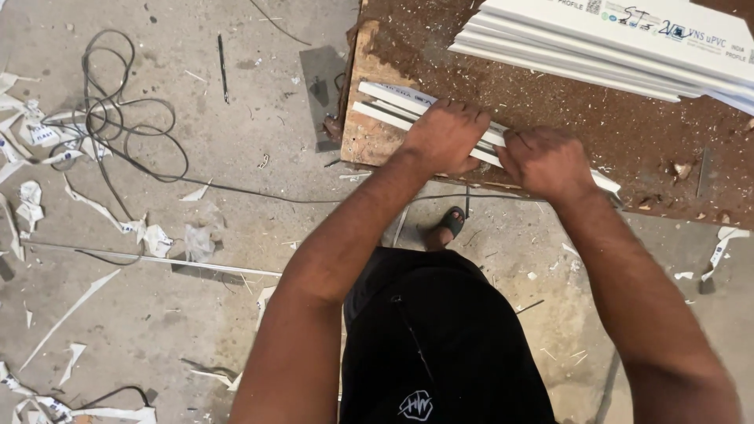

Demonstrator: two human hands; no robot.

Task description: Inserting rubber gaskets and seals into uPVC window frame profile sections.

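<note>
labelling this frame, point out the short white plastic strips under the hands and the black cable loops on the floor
short white plastic strips [393, 106], head view, bare left end
black cable loops [118, 118], head view, coil middle

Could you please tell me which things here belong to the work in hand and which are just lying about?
In hand:
- left hand and right hand, both gripping the long white plastic strips
- brown chipboard workbench under them

Lying about:
- stack of white plastic profiles on the bench
- black cable on the floor
- torn white film scraps
</note>
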